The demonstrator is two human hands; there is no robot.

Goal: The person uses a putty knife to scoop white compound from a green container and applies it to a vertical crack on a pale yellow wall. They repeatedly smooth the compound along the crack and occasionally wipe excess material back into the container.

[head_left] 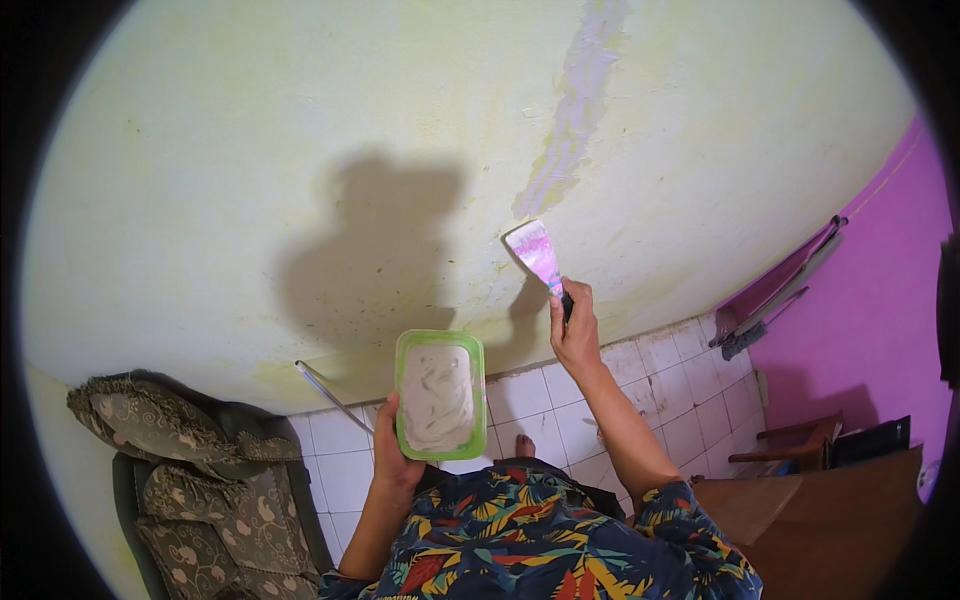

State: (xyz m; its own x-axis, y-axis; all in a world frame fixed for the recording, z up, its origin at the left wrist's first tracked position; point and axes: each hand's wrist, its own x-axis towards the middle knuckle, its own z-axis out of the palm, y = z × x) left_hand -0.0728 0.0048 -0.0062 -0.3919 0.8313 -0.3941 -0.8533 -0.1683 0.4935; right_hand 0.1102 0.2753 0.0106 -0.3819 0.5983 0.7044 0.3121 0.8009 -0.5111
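Note:
In my right hand [577, 325] is a putty knife [535, 250], its fingers wrapped round the dark handle. The wide blade points up toward the pale yellow wall [230, 110] and has whitish and pinkish smears on it. Just above the blade ends a rough greyish-lilac strip of filler [575, 115] that runs up the wall. My left hand [393, 445] grips a green plastic tub [481, 400] by its left side. Smooth beige-grey paste [438, 395] lies inside the tub. Whether the blade touches the wall I cannot tell.
A patterned armchair [220, 510] stands at the lower left, a thin pole [335, 400] near it. White floor tiles [525, 400] run along the wall. Brooms [745, 335] lean by the purple wall [890, 320] at right. Brown wooden furniture [840, 520] stands at the lower right.

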